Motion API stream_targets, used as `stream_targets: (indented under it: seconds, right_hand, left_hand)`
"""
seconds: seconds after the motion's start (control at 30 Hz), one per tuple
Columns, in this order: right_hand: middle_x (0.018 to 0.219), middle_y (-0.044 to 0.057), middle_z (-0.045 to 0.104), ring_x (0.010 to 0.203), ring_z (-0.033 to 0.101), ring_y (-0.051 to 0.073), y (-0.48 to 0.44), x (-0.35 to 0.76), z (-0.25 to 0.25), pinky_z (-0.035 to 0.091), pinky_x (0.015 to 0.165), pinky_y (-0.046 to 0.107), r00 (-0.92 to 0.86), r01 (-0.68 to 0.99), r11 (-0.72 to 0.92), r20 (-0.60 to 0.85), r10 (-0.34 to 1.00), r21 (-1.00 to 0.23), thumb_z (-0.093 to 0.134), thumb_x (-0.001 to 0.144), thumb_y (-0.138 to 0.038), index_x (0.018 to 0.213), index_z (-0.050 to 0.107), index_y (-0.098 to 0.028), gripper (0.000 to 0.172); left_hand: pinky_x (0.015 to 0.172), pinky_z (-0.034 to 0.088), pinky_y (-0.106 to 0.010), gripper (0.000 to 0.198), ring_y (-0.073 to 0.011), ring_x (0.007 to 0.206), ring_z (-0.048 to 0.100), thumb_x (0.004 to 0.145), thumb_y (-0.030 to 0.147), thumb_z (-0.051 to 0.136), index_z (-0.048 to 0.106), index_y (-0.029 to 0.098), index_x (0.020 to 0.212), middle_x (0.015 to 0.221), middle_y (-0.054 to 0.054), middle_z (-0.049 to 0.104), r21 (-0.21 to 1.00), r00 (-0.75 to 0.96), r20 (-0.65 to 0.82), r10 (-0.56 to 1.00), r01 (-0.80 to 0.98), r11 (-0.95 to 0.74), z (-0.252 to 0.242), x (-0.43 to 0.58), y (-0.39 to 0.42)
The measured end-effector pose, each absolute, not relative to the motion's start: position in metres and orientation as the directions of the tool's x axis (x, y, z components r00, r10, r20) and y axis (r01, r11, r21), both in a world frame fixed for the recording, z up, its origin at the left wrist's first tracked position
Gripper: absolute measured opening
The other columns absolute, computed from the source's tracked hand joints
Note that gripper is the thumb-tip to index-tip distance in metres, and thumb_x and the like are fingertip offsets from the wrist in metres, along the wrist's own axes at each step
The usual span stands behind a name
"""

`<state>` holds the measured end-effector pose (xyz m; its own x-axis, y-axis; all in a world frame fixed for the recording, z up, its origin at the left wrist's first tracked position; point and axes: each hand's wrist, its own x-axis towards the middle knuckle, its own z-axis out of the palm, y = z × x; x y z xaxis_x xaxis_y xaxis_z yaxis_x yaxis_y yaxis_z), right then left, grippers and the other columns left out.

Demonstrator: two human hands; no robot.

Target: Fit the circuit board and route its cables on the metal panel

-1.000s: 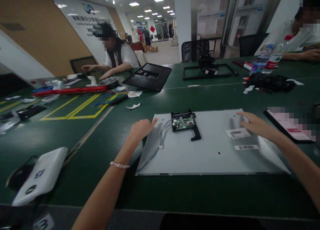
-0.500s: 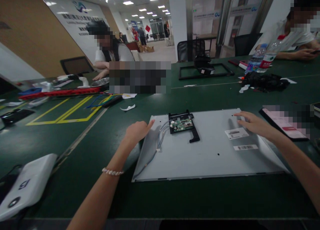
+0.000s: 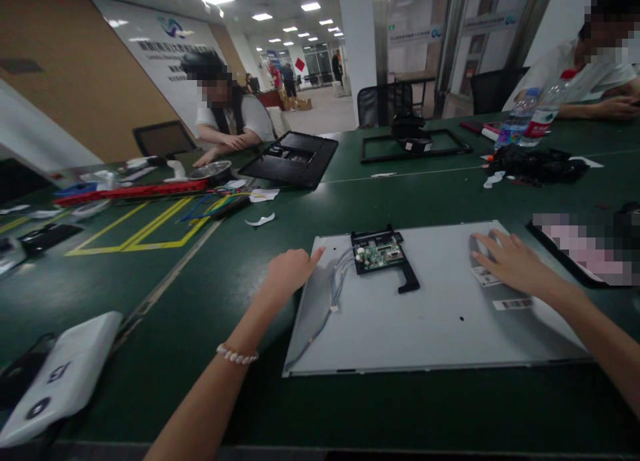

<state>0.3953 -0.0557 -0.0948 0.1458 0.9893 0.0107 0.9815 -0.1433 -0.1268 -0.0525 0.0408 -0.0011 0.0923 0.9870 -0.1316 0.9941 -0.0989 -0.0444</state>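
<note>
A grey metal panel lies flat on the green table in front of me. A small green circuit board in a black bracket sits near its far edge, with thin wires trailing toward the left. My left hand rests at the panel's far left corner, fingers loosely curled with the forefinger stretched out, holding nothing. My right hand lies flat and open on the panel's right part, over a white label; a barcode sticker lies just below it.
A black monitor back cover and a black frame lie farther back. Water bottles and a black heap stand at the right. A person sits at the far left, another at the far right. A white device lies near left.
The view shifted slightly, so the panel sits lower and further right in frame. My right hand slid down onto the white label. My left hand stays at the panel's corner.
</note>
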Motion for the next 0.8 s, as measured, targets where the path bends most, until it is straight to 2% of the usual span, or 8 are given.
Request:
stream_targets:
  seconds: [0.13,0.23,0.3,0.37,0.43,0.5,0.6,0.8]
  right_hand:
    - [0.147,0.02,0.038,0.13,0.039,0.05,-0.058,0.392,-0.096,0.043,0.091,0.064,0.145,0.984,-0.142,0.024,0.989,-0.105,0.025,0.093,-0.061,0.146,0.038,-0.029,0.063]
    - [0.147,0.019,0.039,0.131,0.037,0.049,-0.059,0.391,-0.097,0.042,0.093,0.065,0.152,0.984,-0.149,0.03,0.988,-0.103,0.023,0.093,-0.06,0.146,0.037,-0.03,0.062]
    - [0.147,0.019,0.039,0.131,0.037,0.049,-0.06,0.39,-0.099,0.041,0.093,0.066,0.155,0.983,-0.151,0.036,0.987,-0.104,0.022,0.093,-0.06,0.146,0.038,-0.031,0.062]
    - [0.146,0.019,0.039,0.13,0.038,0.049,-0.06,0.388,-0.1,0.041,0.093,0.066,0.16,0.983,-0.155,0.048,0.986,-0.095,0.022,0.093,-0.06,0.147,0.037,-0.031,0.062]
    - [0.145,0.019,0.039,0.128,0.039,0.05,-0.06,0.386,-0.1,0.04,0.093,0.065,0.163,0.985,-0.158,0.061,0.985,-0.073,0.022,0.093,-0.059,0.148,0.035,-0.031,0.063]
    - [0.144,0.019,0.04,0.126,0.041,0.049,-0.06,0.385,-0.1,0.04,0.093,0.065,0.155,0.987,-0.152,0.065,0.986,-0.05,0.022,0.094,-0.057,0.149,0.034,-0.031,0.062]
    - [0.143,0.02,0.039,0.126,0.041,0.05,-0.061,0.383,-0.099,0.04,0.093,0.064,0.147,0.989,-0.145,0.059,0.987,-0.033,0.022,0.095,-0.055,0.148,0.034,-0.03,0.061]
    - [0.145,0.02,0.037,0.128,0.039,0.05,-0.062,0.38,-0.099,0.037,0.095,0.065,0.151,0.988,-0.149,0.08,0.985,-0.03,0.021,0.096,-0.052,0.148,0.036,-0.03,0.058]
  left_hand:
    - [0.085,0.049,-0.046,0.072,-0.0364,0.1,0.064,0.096,0.06,0.02,0.07,0.009,0.097,0.101,-0.023,0.067,-0.093,0.089,0.012,0.996,0.992,-0.087,0.0,-0.043,0.033]
    - [0.102,0.041,-0.045,0.059,-0.033,0.123,0.052,0.096,0.054,0.033,0.053,0.01,0.13,0.13,-0.021,0.056,0.037,0.296,0.14,0.945,0.952,-0.304,-0.004,-0.038,0.03]
    - [0.113,0.03,-0.042,0.071,-0.0292,0.14,0.034,0.093,0.053,0.043,0.029,0.012,0.148,0.15,-0.018,0.036,0.175,0.475,0.149,0.867,0.85,-0.496,-0.01,-0.036,0.031]
    - [0.118,0.02,-0.041,0.091,-0.0274,0.148,0.016,0.087,0.057,0.053,0.008,0.016,0.155,0.16,-0.016,0.015,0.308,0.611,0.107,0.785,0.73,-0.61,-0.018,-0.035,0.034]
    - [0.12,0.015,-0.043,0.109,-0.0292,0.149,0.006,0.079,0.061,0.062,-0.003,0.019,0.156,0.162,-0.016,0.003,0.4,0.679,0.05,0.732,0.658,-0.638,-0.025,-0.032,0.039]
    - [0.119,0.014,-0.046,0.12,-0.0324,0.149,0.002,0.072,0.062,0.069,-0.006,0.019,0.156,0.162,-0.018,-0.003,0.451,0.709,0.014,0.705,0.625,-0.638,-0.03,-0.027,0.046]
    - [0.119,0.013,-0.048,0.128,-0.0354,0.148,0.007,0.066,0.059,0.075,-0.006,0.016,0.156,0.162,-0.02,-0.001,0.51,0.739,0.007,0.674,0.577,-0.638,-0.032,-0.02,0.056]
    - [0.118,0.02,-0.047,0.131,-0.0335,0.144,0.026,0.063,0.052,0.08,-0.005,0.016,0.156,0.157,-0.022,0.023,0.636,0.735,0.055,0.676,0.496,-0.591,-0.031,-0.013,0.059]
